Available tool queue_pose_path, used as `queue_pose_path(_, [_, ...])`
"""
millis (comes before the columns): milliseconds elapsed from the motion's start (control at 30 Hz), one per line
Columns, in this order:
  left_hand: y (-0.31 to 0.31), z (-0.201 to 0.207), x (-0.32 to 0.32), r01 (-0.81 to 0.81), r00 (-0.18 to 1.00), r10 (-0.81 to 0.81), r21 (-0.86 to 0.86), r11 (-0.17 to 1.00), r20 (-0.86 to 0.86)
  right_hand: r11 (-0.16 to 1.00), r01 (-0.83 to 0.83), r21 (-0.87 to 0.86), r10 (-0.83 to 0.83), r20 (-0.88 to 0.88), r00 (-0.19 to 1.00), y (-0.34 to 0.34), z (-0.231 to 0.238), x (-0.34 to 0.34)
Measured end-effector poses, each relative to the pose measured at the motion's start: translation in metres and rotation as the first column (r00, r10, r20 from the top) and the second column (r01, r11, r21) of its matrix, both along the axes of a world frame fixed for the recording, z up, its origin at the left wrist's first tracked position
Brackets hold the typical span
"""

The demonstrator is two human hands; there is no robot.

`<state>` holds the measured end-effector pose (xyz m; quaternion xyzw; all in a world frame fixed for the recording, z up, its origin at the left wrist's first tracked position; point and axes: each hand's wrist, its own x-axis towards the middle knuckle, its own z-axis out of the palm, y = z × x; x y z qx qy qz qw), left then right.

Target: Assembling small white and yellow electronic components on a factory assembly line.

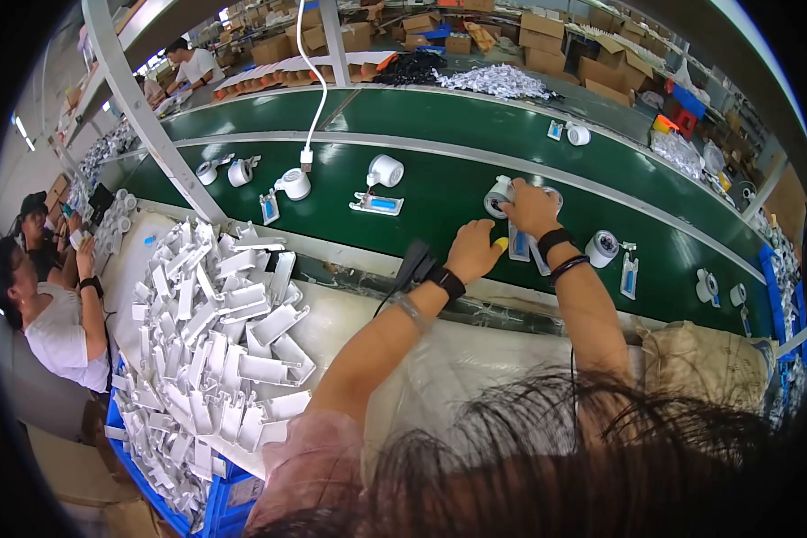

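Observation:
My right hand [531,212] is closed, its fingers on a round white fan-like head [496,201] on the green conveyor belt. A second round head shows partly behind that hand. Beneath it lies a white handle half with a blue cell [518,246], partly covered by my fingers and wrist. Just to the left, my left hand [473,253] hovers by the belt's near edge, thumb apart from the bent fingers and nothing visible between them. A yellow cover [501,243] sits on its thumb tip. Both wrists wear black bands.
Similar white units [384,170] lie spaced along the belt. White plastic shells [233,323] are heaped at the left on the worktable and in a blue bin [229,502]. A white cable [318,99] hangs over the belt. A metal post [143,108] stands left; co-workers [58,323] sit beyond.

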<state>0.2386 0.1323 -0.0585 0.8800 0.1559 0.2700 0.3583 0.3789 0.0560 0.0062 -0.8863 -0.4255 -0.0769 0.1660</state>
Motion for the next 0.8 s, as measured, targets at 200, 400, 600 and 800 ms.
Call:
queue_pose_path(200, [0.01,0.003,0.025,0.018,0.998,-0.029,-0.181,0.983,-0.063,0.94,-0.096,0.327,0.156,-0.162,0.974,0.007,-0.024,-0.011])
queue_pose_path(400, [0.008,0.01,-0.003,0.343,0.937,-0.26,-0.466,0.816,0.233,0.664,0.186,0.724,0.576,-0.654,0.49,-0.028,0.005,-0.064])
queue_pose_path(600, [-0.015,0.076,-0.095,0.318,0.862,-0.505,-0.808,0.496,0.029,0.542,0.287,0.79,0.733,-0.611,0.299,-0.102,0.027,-0.133])
queue_pose_path(800, [-0.029,0.097,-0.134,0.328,0.8,-0.582,-0.706,0.627,-0.145,0.785,0.026,0.619,0.573,-0.741,0.35,-0.166,0.011,-0.151])
